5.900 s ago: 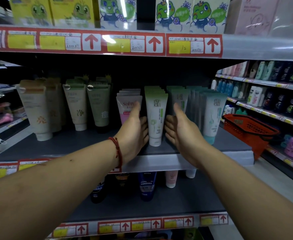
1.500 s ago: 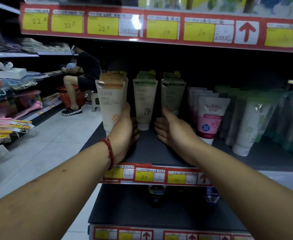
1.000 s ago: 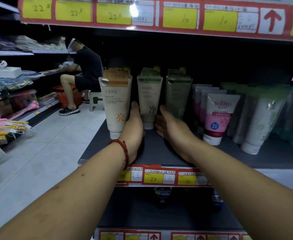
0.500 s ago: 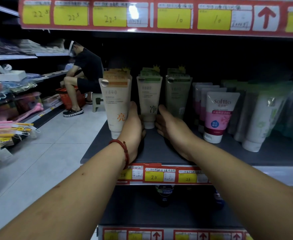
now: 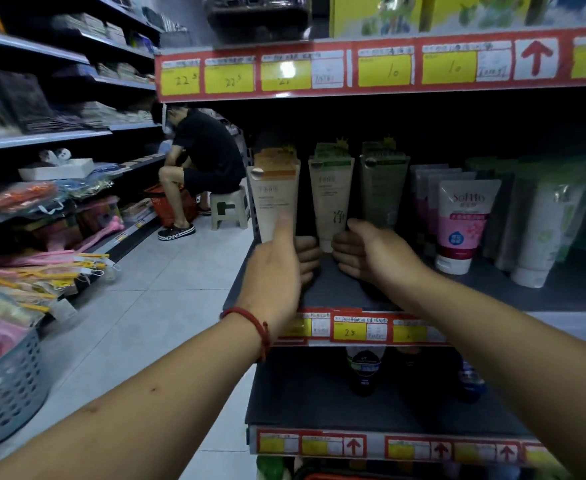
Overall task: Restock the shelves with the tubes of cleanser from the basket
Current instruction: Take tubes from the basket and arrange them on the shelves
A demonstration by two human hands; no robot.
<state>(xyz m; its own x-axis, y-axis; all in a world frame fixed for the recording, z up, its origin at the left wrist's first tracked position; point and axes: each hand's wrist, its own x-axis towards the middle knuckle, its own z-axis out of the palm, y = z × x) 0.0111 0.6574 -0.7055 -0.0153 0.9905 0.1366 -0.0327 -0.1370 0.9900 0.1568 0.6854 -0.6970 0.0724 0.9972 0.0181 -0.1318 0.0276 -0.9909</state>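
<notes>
both hands up at the middle shelf [image 5: 457, 292], centre of frame. left hand [image 5: 277, 268] is wrapped round the lower end of the orange-topped tube [image 5: 277, 199]: thumb up the front face, fingers curled behind it, closed grip. right hand [image 5: 374, 254] sits just right of that, fingers curled loosely inward next to the base of the green-topped tube [image 5: 331, 195]; can't tell if it actually grips it or only touches, the cap end is hidden behind the knuckles. red cord bracelet [image 5: 255, 323] on the left wrist.

tubes stand cap-down in rows on the shelf: orange-topped at the left end, green-topped beside it, darker green tube [image 5: 383, 188] next, then a pink softto tube [image 5: 464, 223] and pale green tubes [image 5: 544, 230] toward the right edge. yellow price tags on a red strip [image 5: 353, 329] along the shelf front.

left of centre, another person [image 5: 201, 157] sits on a small stool [image 5: 229, 206] in the aisle with an orange basket [image 5: 170, 206] by their legs.
</notes>
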